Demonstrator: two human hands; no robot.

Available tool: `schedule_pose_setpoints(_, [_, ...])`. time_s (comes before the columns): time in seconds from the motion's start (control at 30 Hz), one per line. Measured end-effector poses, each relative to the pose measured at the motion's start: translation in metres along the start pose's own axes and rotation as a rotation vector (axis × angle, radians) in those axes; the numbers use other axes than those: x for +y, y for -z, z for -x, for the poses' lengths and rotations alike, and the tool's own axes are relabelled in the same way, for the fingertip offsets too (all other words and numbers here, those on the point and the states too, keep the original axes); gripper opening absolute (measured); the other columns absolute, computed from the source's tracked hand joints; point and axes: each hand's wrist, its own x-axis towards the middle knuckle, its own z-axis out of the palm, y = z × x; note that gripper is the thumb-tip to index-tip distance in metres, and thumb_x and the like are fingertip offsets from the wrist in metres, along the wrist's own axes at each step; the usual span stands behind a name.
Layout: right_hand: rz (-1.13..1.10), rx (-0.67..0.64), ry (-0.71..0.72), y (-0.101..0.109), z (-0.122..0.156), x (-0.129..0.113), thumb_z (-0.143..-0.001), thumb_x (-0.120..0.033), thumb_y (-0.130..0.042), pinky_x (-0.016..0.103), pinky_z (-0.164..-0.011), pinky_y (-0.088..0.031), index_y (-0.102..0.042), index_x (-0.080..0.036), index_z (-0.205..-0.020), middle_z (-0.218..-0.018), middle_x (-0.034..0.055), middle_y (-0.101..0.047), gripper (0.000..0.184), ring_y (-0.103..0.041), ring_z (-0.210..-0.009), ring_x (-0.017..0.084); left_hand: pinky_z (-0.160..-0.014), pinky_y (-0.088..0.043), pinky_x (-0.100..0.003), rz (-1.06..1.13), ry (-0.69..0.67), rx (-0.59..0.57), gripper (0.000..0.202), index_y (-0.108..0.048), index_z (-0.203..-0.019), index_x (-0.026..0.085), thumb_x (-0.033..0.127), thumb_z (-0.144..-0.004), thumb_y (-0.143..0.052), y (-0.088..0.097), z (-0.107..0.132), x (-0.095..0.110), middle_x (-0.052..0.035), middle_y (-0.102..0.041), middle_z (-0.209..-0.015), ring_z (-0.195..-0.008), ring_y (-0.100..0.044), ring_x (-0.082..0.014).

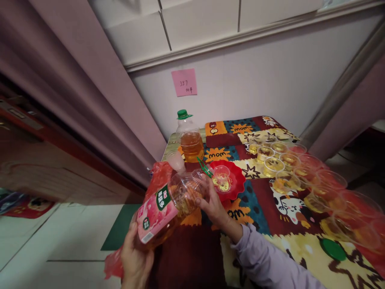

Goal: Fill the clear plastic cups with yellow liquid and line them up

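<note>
The right hand (pixel 215 210) wraps its fingers round the neck of a pink-labelled bottle (pixel 161 214), thumb on the near side; the left hand (pixel 136 261) cups its base, fingers partly hidden beneath. The bottle leans over the tabletop (pixel 186 257), its neck towards one o'clock and amber liquid inside. From it, a frosted cup (pixel 176 161) is at twelve, near a red plastic bag (pixel 159 176). At two, a scalloped red dish (pixel 240 182) carries a clear cup (pixel 222 173) and green tongs (pixel 205 167). Between twelve and one, a second bottle (pixel 191 145) stands upright. Filled plastic cups (pixel 274 165) crowd between two and three; a green lid (pixel 333 249) lies just past three.
</note>
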Motion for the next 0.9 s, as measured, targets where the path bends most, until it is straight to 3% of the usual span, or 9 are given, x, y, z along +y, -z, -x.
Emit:
schedule_pose_setpoints(0.27, [0.035,0.028,-0.021,0.017,-0.005,0.01,-0.078,-0.07,-0.092,0.06,-0.132,-0.04,-0.051,-0.028,-0.161,-0.166,0.0176,-0.057,0.101,-0.053,-0.157,0.039,-0.089,-0.062,-0.032,-0.025,-0.028,-0.033,0.048,-0.081,-0.117,0.027,0.042,-0.072,-0.09,0.0,-0.008,-0.002,0.0016,-0.083,-0.113,-0.098,-0.075,-0.0207])
schedule_pose_setpoints(0.5, [-0.03,0.048,-0.065,0.018,-0.005,0.009,-0.075,-0.071,-0.094,0.061,-0.131,-0.041,-0.042,-0.029,-0.166,-0.169,0.0198,-0.054,0.113,-0.053,-0.158,0.039,-0.079,-0.063,-0.03,-0.044,-0.01,-0.059,0.051,-0.08,-0.118,0.027,0.041,-0.07,-0.092,-0.009,-0.008,0.005,0.0015,-0.082,-0.108,-0.089,-0.075,-0.0198])
schedule_pose_setpoints(0.73, [0.0,0.077,-0.043,0.022,-0.006,0.006,-0.076,-0.073,-0.092,0.059,-0.133,-0.038,-0.04,-0.028,-0.168,-0.175,0.0197,-0.046,0.115,-0.045,-0.163,0.038,-0.079,-0.063,-0.029,-0.039,-0.017,-0.036,0.037,-0.081,-0.113,0.026,0.033,-0.077,-0.087,-0.024,-0.001,0.01,0.0024,-0.082,-0.104,-0.086,-0.074,-0.0186])
schedule_pose_setpoints(0.9, [-0.033,0.07,-0.076,0.022,-0.006,0.005,-0.078,-0.071,-0.092,0.059,-0.132,-0.041,-0.039,-0.028,-0.169,-0.174,0.0188,-0.048,0.114,-0.048,-0.161,0.038,-0.073,-0.063,-0.028,-0.051,-0.016,-0.055,0.042,-0.081,-0.115,0.024,0.033,-0.075,-0.089,-0.028,0.0,0.017,0.0022,-0.082,-0.106,-0.085,-0.075,-0.018])
